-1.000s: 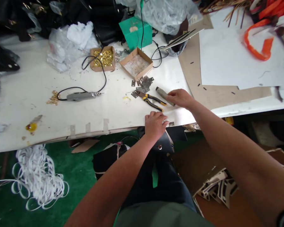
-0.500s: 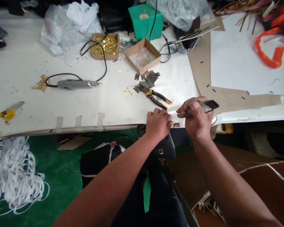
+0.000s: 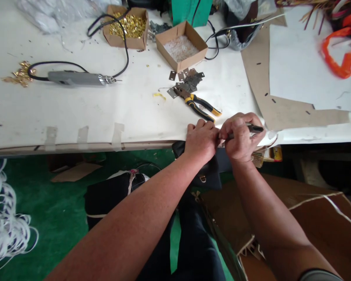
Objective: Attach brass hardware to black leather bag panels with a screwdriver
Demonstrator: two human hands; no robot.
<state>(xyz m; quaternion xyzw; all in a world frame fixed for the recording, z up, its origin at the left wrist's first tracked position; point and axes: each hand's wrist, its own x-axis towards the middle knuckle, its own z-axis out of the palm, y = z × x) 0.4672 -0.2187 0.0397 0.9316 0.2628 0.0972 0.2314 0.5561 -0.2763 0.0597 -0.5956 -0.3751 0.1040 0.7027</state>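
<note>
My left hand (image 3: 201, 139) is closed at the table's front edge, fingers curled over a black bag (image 3: 212, 175) with a small gold clasp. The bag hangs below the edge, its upper part hidden under that hand. Right beside it, my right hand (image 3: 241, 134) is wrapped round a slim hand tool (image 3: 255, 128) with a dark flat end; the tool's working tip is hidden between the hands. Just beyond my left hand lie yellow-and-black pliers (image 3: 200, 105), jaws on a pile of small dark metal plates (image 3: 191, 82).
A grey electric screwdriver (image 3: 77, 78) with a black cord lies left, near loose gold fittings (image 3: 22, 74). Behind stand a box of gold pieces (image 3: 144, 33) and a shallow cardboard box (image 3: 175, 64). White cord (image 3: 6, 218) is heaped on the floor; a large carton (image 3: 318, 218) stands at right.
My right hand has moved in against my left, and the tool has turned so less of it shows. The whole view has shifted, with the table higher in the picture.
</note>
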